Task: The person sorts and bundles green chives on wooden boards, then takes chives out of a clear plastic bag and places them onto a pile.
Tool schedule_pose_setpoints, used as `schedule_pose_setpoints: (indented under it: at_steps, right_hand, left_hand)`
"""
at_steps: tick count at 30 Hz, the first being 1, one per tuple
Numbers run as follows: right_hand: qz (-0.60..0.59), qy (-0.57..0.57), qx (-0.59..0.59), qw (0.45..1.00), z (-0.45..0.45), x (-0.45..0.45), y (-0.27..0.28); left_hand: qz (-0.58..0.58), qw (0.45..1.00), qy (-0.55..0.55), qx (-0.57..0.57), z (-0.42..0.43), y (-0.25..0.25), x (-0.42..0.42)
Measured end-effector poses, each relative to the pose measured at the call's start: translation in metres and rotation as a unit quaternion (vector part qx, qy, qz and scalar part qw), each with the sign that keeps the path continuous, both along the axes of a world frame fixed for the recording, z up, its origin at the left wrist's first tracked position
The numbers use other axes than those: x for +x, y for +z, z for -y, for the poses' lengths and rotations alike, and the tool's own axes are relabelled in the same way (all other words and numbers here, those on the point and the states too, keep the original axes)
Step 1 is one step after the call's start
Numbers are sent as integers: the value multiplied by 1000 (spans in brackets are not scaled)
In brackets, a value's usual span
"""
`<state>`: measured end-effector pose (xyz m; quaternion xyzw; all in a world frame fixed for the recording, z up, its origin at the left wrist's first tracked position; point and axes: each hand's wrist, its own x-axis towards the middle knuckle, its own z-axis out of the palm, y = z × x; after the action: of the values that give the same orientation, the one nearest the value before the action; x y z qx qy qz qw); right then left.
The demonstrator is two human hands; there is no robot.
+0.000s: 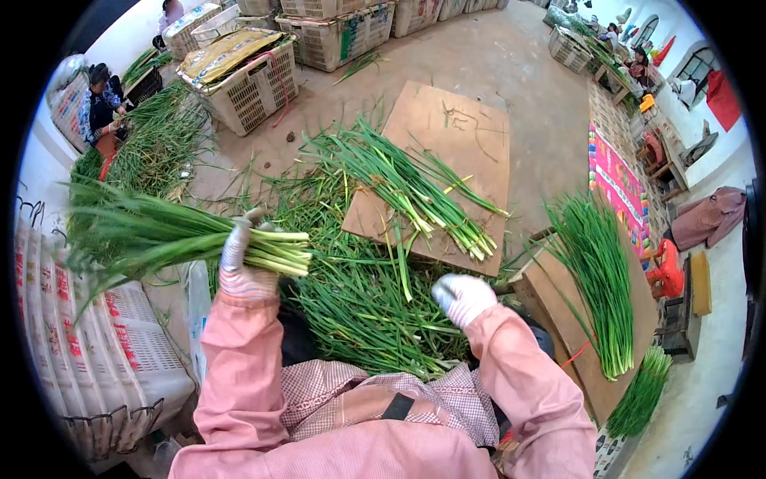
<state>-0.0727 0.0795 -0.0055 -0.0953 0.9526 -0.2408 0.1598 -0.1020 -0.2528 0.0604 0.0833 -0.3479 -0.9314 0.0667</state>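
Bundle (171, 235): long green stalks with pale ends, up in the air on my left, the leaves fanning out leftward and blurred at the tips. The pale ends stick out on the other side of my grip, nearly level with one another. I see no tie around it, and it is not yet set down, so I judge this batch partway done.
Left hand (247, 259): gloved, wrapped around the bundle near its pale ends, fully grasping it.
Right hand (464, 300): gloved, well apart from the bundle, close to the near edge of the board. Nothing shows in it, but it is blurred and turned away, so I cannot tell whether the fingers are clenched or released.
Wooden board (471, 124): ahead of me, bearing loose stalks (399, 180), most with their pale ends to the lower right, a few strays lying askew. I take these as what is left on it to handle.
Leafy heap (359, 311): tangled greens between me and the board, spreading out under its near edge, none of it in order.
Side board (552, 294): on my right, carrying a big, straight-laid bunch (594, 279), ends toward me. By its neatness, I reckon that share done.
Lower bunch (642, 391): more greens beyond the side board, near the wall, also gathered together.
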Motion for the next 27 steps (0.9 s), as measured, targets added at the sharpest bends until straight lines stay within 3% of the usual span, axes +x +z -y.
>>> schedule_pose_setpoints:
  at_steps: [2,3,5,7,9,14,16,18,20,21,22,23,24,25,26,27]
  right_hand:
    - [-99,-62,-6,993,10,-36,6]
    - [-128,-56,7,990,12,-54,-4]
    - [-161,-43,52,985,17,-81,-13]
    - [-105,-70,109,986,25,-96,-12]
    - [-9,-79,165,983,33,-110,-15]
    - [13,-69,170,983,36,-121,-20]
    - [24,-66,145,987,27,-128,-15]
    - [-22,-61,114,991,8,-132,-1]
    - [-7,-166,-96,981,-8,-122,22]
    - [-61,-168,-139,974,-16,-114,33]
    - [-115,-169,-182,962,-24,-104,40]
    - [-120,-193,-233,946,-34,-96,30]
    - [-219,-115,-86,965,-44,-89,21]
    - [-96,-49,51,993,-52,-83,27]
    - [30,15,184,982,-58,-80,33]
    - [71,-26,218,973,-57,-79,53]
  left_hand:
    - [-24,996,-81,10,-22,-7,-2]
    - [-31,987,-118,108,-34,-27,-1]
    - [25,972,-144,182,-66,-48,8]
    - [154,957,-145,197,-94,-51,14]
    - [164,945,-184,214,-115,-82,10]
    - [215,918,-231,239,-150,-126,-18]
    - [287,927,-154,185,-149,-131,-28]
    - [287,931,-136,182,-136,-146,-32]
    - [286,935,-124,167,-124,-149,-32]
    - [334,915,-140,179,-116,-165,-34]
    - [272,946,-81,160,-118,-159,-30]
    - [289,944,-69,146,-115,-153,-29]
    - [310,940,-57,132,-111,-145,-24]
    - [286,950,-56,112,-106,-131,-17]
    - [284,951,-54,113,-105,-116,-8]
    - [252,961,-69,90,-99,-104,-1]
